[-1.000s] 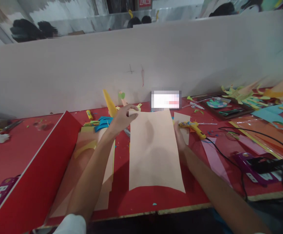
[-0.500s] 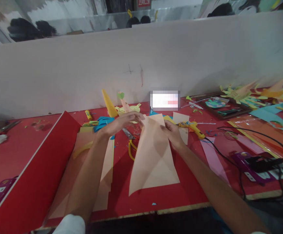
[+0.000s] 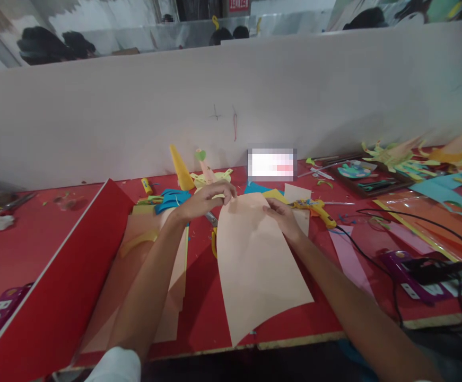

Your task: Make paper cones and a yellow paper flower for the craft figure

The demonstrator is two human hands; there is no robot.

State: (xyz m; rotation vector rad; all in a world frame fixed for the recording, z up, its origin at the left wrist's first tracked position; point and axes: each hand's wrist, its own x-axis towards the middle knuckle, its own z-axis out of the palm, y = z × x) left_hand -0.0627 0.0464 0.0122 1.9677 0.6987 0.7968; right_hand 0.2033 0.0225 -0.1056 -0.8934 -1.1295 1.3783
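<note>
A peach sheet of paper (image 3: pixel 258 265) lies curved over the red table (image 3: pixel 40 233), its near edge lifted. My left hand (image 3: pixel 205 201) pinches the sheet's far left corner, fingers closed on it. My right hand (image 3: pixel 280 215) grips the far right part of the same top edge. Yellow-handled scissors (image 3: pixel 214 233) lie partly under the sheet's left side, just below my left hand.
A stack of peach sheets (image 3: pixel 171 286) and a red board (image 3: pixel 63 286) lie to the left. A yellow glue gun (image 3: pixel 314 208) with a black cord (image 3: pixel 398 276) sits to the right. Paper cut-outs (image 3: pixel 421 159) and a yellow cone (image 3: pixel 181 167) stand along the white partition (image 3: pixel 231 95).
The sheet, held flat and upright a second ago, was folded or twisted between both hands, then opened out again; it now lies turned slightly clockwise with my hands closer together at its top.
</note>
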